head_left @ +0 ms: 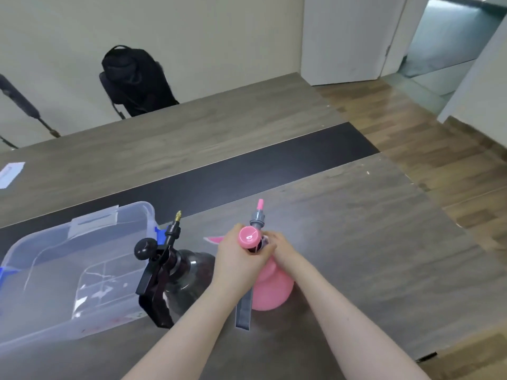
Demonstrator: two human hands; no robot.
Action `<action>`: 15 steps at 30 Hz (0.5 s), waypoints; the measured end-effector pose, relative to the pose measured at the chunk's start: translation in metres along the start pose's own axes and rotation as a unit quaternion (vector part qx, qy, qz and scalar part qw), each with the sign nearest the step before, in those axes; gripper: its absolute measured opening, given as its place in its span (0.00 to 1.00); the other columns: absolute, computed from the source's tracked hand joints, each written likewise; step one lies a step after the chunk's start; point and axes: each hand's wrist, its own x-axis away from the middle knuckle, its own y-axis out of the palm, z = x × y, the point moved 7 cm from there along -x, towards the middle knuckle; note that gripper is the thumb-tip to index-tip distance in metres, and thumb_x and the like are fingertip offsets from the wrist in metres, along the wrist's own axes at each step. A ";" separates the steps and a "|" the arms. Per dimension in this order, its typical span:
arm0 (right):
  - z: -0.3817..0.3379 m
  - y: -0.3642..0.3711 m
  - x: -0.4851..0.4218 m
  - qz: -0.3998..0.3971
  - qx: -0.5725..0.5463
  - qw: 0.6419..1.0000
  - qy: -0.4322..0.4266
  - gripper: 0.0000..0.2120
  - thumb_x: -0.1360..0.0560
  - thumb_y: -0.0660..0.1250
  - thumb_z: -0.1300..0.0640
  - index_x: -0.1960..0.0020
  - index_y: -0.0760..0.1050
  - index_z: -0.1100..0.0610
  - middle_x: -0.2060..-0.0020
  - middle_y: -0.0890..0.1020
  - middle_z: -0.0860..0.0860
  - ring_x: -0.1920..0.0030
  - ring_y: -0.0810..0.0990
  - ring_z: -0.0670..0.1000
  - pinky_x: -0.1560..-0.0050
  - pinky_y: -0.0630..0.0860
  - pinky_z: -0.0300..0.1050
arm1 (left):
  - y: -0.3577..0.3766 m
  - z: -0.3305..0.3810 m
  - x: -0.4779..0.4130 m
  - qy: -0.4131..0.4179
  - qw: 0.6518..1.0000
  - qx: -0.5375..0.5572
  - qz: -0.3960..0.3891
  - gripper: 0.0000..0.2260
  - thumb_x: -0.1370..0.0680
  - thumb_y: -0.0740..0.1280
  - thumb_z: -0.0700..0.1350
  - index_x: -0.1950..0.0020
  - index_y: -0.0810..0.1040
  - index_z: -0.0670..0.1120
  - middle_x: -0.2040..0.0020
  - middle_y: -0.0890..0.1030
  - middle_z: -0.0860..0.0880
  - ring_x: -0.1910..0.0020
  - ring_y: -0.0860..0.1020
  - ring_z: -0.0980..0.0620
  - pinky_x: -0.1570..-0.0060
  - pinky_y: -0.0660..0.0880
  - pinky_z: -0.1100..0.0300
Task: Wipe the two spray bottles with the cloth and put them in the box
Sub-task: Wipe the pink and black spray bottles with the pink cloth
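A pink spray bottle (274,289) stands on the table in front of me, with a pink round cap, a grey nozzle pointing away and a grey lever hanging down its near side. My left hand (236,259) is wrapped around its head from the left. My right hand (278,246) pinches the neck from the right. A pink corner, seemingly the cloth (214,239), pokes out beyond my left hand; whether that hand holds it is hidden. A dark, smoky spray bottle (186,272) with a black pump stands just left of my left arm. The clear plastic box (44,272) lies open at the left.
The grey wooden table (370,256) has a black strip across its middle and ends at the right over a wood floor. A black chair with a bag (134,80) stands at the far side. A white paper (9,174) lies far left.
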 end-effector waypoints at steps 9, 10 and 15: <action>0.061 -0.021 0.034 0.119 -0.045 0.992 0.001 0.16 0.19 0.53 0.49 0.35 0.72 0.43 0.33 0.73 0.43 0.32 0.69 0.47 0.29 0.63 0.47 | 0.009 -0.010 -0.003 -0.078 0.991 0.050 -0.092 0.04 0.28 0.69 0.41 0.61 0.75 0.42 0.68 0.71 0.49 0.69 0.68 0.51 0.71 0.65 0.60; 0.067 -0.019 0.047 0.161 -0.078 0.984 -0.016 0.18 0.18 0.52 0.54 0.30 0.67 0.48 0.31 0.68 0.45 0.29 0.65 0.47 0.29 0.60 0.45 | 0.010 -0.010 -0.003 -0.086 0.988 0.072 -0.104 0.04 0.28 0.69 0.40 0.57 0.77 0.40 0.66 0.73 0.48 0.66 0.70 0.50 0.69 0.66 0.60; 0.052 0.024 0.084 0.185 0.013 0.973 -0.135 0.25 0.20 0.54 0.62 0.30 0.52 0.39 0.31 0.56 0.29 0.24 0.54 0.42 0.24 0.50 0.44 | 0.014 -0.010 -0.001 -0.118 0.965 0.183 -0.149 0.06 0.28 0.70 0.36 0.54 0.76 0.44 0.57 0.76 0.47 0.57 0.74 0.50 0.60 0.71 0.61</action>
